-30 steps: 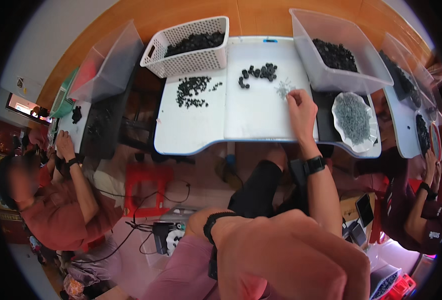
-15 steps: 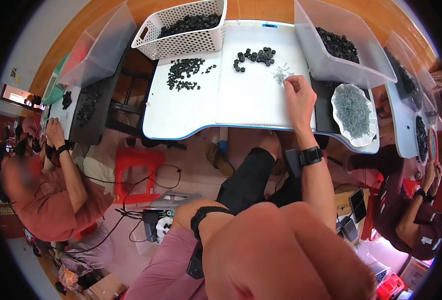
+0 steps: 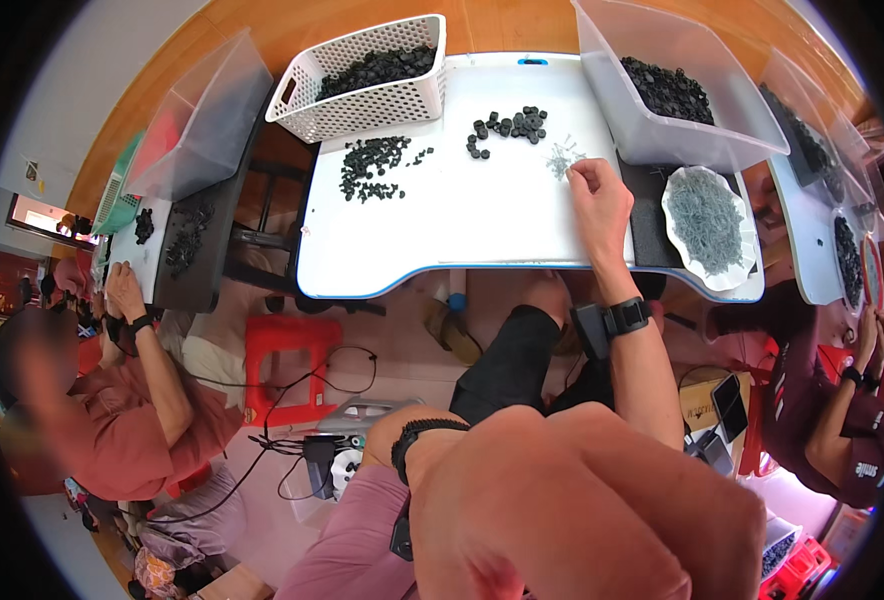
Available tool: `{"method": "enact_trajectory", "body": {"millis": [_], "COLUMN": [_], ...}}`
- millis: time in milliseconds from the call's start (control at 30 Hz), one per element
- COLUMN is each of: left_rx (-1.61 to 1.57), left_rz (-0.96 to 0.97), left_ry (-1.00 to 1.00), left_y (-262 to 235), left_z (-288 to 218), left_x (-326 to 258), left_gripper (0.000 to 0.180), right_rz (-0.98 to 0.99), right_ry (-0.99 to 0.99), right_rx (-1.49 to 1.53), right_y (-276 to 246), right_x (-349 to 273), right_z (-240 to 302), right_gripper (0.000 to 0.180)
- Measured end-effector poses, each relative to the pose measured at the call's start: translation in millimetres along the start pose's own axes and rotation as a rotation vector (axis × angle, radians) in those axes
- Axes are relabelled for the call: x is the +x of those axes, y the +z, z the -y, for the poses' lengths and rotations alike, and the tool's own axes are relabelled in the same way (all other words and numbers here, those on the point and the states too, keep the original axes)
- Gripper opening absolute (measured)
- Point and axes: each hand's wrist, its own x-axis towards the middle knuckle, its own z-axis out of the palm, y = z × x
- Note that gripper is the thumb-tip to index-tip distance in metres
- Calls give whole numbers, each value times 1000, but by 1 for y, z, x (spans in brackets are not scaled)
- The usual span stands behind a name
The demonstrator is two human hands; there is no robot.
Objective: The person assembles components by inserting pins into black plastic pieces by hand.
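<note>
My right hand [image 3: 599, 198] rests over the white board [image 3: 382, 240], thumb and fingers pinched together. Whatever the pinch holds is too small to make out. At the fingertips lies a small pile of thin, pale grey pins [image 3: 563, 158]. To its left sit several black round caps [image 3: 507, 128], and further left a scatter of small black parts [image 3: 374, 165]. Close to the camera, my left hand [image 3: 582, 500] fills the lower middle with its back showing. Its fingers are bent out of sight, and a black band circles that wrist.
A white perforated basket [image 3: 362, 112] and a clear plastic bin [image 3: 662, 138] of black parts stand behind. Right of my hand is a white scalloped dish [image 3: 747, 262] full of pins. Co-workers [image 3: 122, 410] sit on both sides. A red stool [image 3: 292, 370] and cables are below.
The whole view has shifted slightly, with the table lower in the picture. My right hand stays pinched beside the pin pile. My left hand stays close to the camera.
</note>
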Motion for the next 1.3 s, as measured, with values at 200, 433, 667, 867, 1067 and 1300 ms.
{"method": "enact_trajectory", "body": {"millis": [200,433,667,867,1067,1300], "left_rx": [-118,1045,2014,2214,2217,2121], "left_rz": [-33,-330,-107,6,45,-23], "left_ry": [-197,49,-257,-332,-362,-492], "left_y": [9,-104,-265,-315,-324,-319], "left_z": [-30,-35,-18,2,7,8], "left_x": [-1,38,83,98,102,101], "left_gripper": [26,5,22,23,17,21], "right_rz": [14,-57,-37,-23,-3,3], "right_ry": [-1,92,66,87,36,76], "right_rx": [-3,182,141,147,77,112], "right_y": [1,-5,1,3,-1,-2], "right_x": [-8,-7,-3,-3,-2,-3], "right_z": [5,-8,-9,-7,-9,-3], "right_gripper": [12,13,10,10,11,9]}}
